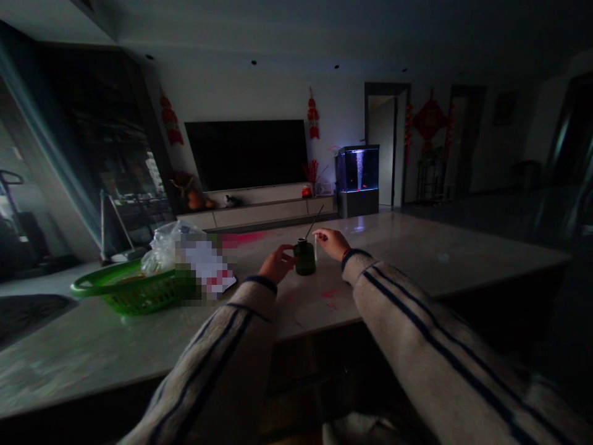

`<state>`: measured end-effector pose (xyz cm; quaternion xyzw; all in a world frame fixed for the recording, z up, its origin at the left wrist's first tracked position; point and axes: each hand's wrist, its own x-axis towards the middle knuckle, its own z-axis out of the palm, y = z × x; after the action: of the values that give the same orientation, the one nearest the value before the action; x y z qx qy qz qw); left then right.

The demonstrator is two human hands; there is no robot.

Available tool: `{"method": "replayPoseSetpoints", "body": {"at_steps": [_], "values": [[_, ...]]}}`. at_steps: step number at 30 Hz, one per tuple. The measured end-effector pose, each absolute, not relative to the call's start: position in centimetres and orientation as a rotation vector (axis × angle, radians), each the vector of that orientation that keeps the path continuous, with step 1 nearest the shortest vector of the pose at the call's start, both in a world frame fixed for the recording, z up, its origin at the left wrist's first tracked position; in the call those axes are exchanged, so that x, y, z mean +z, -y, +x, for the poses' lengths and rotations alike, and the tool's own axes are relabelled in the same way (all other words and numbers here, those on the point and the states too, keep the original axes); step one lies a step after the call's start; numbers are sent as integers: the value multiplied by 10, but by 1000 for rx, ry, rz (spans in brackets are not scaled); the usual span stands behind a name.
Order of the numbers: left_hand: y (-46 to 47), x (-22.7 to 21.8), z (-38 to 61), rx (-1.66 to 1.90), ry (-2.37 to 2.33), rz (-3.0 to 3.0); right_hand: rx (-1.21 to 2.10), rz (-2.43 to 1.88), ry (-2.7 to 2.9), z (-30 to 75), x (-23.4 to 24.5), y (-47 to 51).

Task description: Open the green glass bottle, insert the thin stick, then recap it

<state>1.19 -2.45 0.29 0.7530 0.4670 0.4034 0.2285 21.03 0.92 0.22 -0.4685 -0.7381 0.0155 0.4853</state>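
Note:
A small dark green bottle (305, 258) stands on the pale stone table (407, 259), with a thin dark stick (315, 222) slanting up out of its neck. My left hand (277, 263) is curled against the bottle's left side, thumb and fingers on it. My right hand (330, 242) hovers just right of the bottle top, its fingers pinched around a small pale thing that I cannot make out. Both arms wear striped cream sleeves.
A green plastic basket (125, 289) with a clear plastic bag (167, 246) and a blurred packet sits on the table's left. Red stains mark the tabletop. Beyond are a television (247, 153), a lit fish tank (357, 169) and a doorway.

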Motion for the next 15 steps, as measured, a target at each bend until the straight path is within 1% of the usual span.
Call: {"method": "replayPoseSetpoints", "body": {"at_steps": [8,15], "values": [[20,0,11,1107,-1270,2064,18,-1148,1611,208,21,15],[18,-3,10,1097,-1236,2070,189,-802,1454,201,30,26]]}}
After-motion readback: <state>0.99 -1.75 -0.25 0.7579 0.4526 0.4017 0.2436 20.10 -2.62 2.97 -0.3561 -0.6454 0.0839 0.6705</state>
